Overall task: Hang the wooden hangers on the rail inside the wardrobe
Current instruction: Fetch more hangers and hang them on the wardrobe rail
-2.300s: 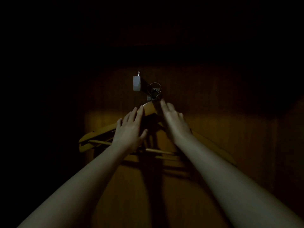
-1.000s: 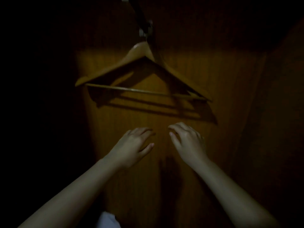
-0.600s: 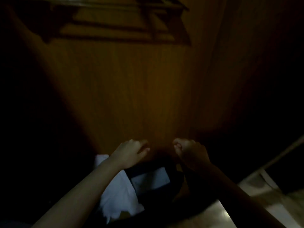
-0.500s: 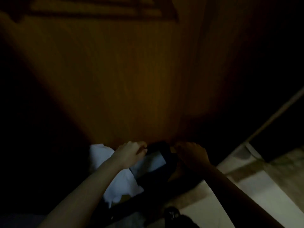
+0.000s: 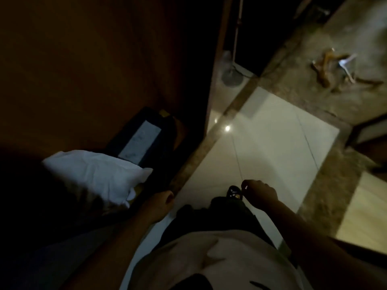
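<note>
A moment ago both hands were high up at a hanger on the rail, and that hanger was left hanging there. Now the arms have come down and the view has swung down and to the right. The rail and the hung hanger are out of the picture.

The left hand (image 5: 160,204) hangs low near the body, by the edge of the wardrobe (image 5: 94,59). Its fingers are loosely curled and it holds nothing. The right hand (image 5: 258,192) hangs just above a dark shoe (image 5: 234,191). Its fingers are loosely curled too, and it seems to hold nothing, though the light is dim.

Inside the wardrobe, low on the left, lie a white pillow (image 5: 94,174) and a dark tray (image 5: 149,115) with a pale sheet on it.

Far off on the right, more wooden hangers (image 5: 326,68) lie in a blurry heap on the floor (image 5: 272,143), well apart from both hands.

So one hanger looks done, but the job is not over. The person seems to be turning away from the wardrobe to fetch the next one. They will likely need to step over to the heap, bend down, and pick one hanger out without tangling its hook in the others
</note>
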Action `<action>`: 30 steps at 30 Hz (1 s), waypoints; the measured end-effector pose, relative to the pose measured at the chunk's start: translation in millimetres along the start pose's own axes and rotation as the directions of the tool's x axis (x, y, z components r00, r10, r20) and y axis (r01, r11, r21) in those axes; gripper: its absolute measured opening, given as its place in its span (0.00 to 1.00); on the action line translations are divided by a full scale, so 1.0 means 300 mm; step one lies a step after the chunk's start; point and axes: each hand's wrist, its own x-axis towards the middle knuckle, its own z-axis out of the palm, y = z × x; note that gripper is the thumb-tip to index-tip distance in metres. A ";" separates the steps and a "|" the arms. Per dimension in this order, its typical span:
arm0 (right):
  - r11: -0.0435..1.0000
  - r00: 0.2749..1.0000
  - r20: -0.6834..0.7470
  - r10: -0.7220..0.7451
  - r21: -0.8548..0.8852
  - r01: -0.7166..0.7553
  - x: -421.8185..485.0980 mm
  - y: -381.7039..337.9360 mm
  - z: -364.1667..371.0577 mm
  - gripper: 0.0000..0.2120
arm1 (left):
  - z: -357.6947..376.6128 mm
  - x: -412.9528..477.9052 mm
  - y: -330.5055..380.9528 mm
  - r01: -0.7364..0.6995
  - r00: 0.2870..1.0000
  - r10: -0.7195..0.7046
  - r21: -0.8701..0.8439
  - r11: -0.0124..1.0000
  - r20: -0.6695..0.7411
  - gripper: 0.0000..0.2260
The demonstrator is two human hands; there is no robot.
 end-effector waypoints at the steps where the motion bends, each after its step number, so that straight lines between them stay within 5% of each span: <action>1: 0.999 0.999 0.015 0.040 0.031 -0.040 -0.019 0.053 0.037 0.12 | 0.044 0.002 0.004 0.012 0.999 -0.012 0.004 1.000 0.035 0.12; 10: 0.898 0.936 0.227 0.268 0.294 -0.328 -0.199 0.566 0.306 0.14 | 0.325 0.056 0.214 0.061 0.916 -0.108 0.132 0.989 0.385 0.13; 20: 0.662 0.846 0.387 0.366 0.530 -0.529 -0.352 1.068 0.439 0.13 | 0.550 0.192 0.670 -0.004 0.930 -0.112 0.316 0.949 0.351 0.11; 30: 0.582 0.866 0.374 0.331 0.641 -0.500 -0.155 1.286 0.281 0.12 | 0.507 0.380 1.031 -0.023 0.959 -0.051 0.256 0.966 0.278 0.13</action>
